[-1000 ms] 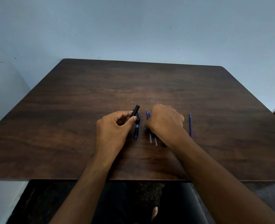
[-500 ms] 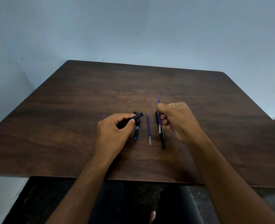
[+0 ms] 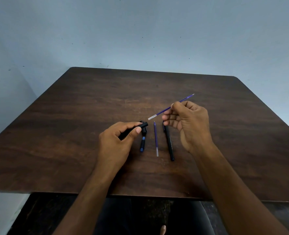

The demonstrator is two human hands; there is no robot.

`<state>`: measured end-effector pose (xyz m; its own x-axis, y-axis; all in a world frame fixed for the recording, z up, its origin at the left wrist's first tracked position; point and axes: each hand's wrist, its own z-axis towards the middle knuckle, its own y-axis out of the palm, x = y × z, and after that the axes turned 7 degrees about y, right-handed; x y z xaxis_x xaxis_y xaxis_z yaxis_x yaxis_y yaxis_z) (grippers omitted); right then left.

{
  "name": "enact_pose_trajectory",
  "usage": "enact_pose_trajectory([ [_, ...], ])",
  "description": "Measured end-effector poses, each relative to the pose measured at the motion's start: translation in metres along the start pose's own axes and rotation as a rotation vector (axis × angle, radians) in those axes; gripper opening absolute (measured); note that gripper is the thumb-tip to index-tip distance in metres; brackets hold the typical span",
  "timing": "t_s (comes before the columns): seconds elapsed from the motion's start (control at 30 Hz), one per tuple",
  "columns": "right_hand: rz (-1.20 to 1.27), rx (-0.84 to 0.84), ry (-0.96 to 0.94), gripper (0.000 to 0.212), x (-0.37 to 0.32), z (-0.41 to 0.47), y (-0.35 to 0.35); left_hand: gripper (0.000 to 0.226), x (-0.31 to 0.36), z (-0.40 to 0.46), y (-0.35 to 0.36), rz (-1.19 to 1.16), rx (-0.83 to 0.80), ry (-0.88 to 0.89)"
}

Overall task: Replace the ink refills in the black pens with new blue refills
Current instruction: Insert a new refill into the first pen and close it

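Near the middle of a dark wooden table, the left hand is gripping a black pen barrel. The right hand is pinching a blue refill above the surface. Another refill and a black pen are lying between the hands.

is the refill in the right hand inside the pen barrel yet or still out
Out. The right hand pinches the blue refill in the air, clear of the black barrel gripped by the left hand.

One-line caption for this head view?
Right hand lifts a blue refill toward the black pen barrel in left hand.
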<state>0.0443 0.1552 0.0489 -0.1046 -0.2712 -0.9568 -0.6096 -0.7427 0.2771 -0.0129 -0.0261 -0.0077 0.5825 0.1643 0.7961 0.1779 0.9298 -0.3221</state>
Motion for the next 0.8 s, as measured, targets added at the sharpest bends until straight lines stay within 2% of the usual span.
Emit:
enact_pose_trajectory([
  [0.4,-0.064,0.021,0.005,0.013,0.009,0.002,-0.001,0.017,0.001,0.001,0.002,0.004,0.021,-0.026],
  [0.8,-0.033,-0.036,0.024,0.013,0.015,-0.001,0.001,0.017,-0.002,0.002,0.002,-0.027,0.012,-0.062],
])
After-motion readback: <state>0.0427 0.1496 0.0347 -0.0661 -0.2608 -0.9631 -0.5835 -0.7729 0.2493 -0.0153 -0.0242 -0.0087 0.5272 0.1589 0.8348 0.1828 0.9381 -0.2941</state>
